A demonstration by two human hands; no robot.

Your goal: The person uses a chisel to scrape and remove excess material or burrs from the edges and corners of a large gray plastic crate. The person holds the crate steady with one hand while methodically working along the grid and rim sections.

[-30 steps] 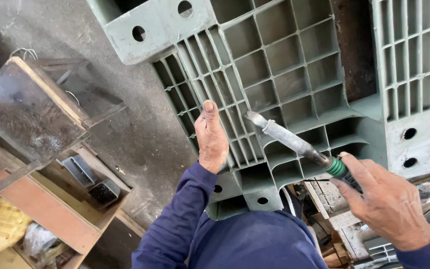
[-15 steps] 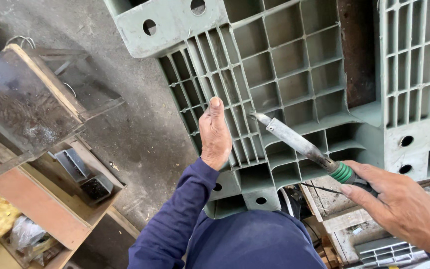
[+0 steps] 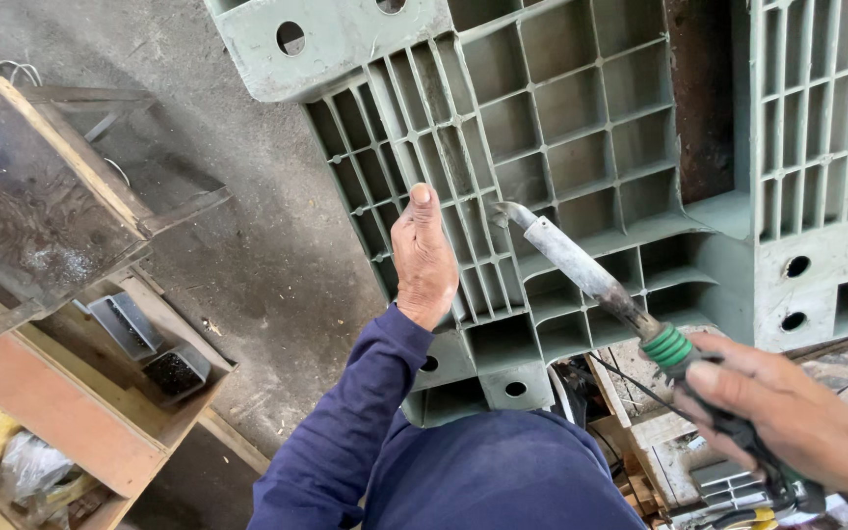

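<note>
Head view: our left hand (image 3: 425, 260) lies flat, fingers apart, on the grey pallet (image 3: 581, 177). Our right hand (image 3: 787, 412) is clamped round the iron (image 3: 596, 280), tip at a rib. Pallet looks stiff, heavy; iron light, take by the handle.

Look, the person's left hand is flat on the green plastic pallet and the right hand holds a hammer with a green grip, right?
Not a hammer. The head view shows the right hand holding a soldering iron with a green grip and a bent metal tip. The left hand does lie flat on the green plastic pallet.
</note>
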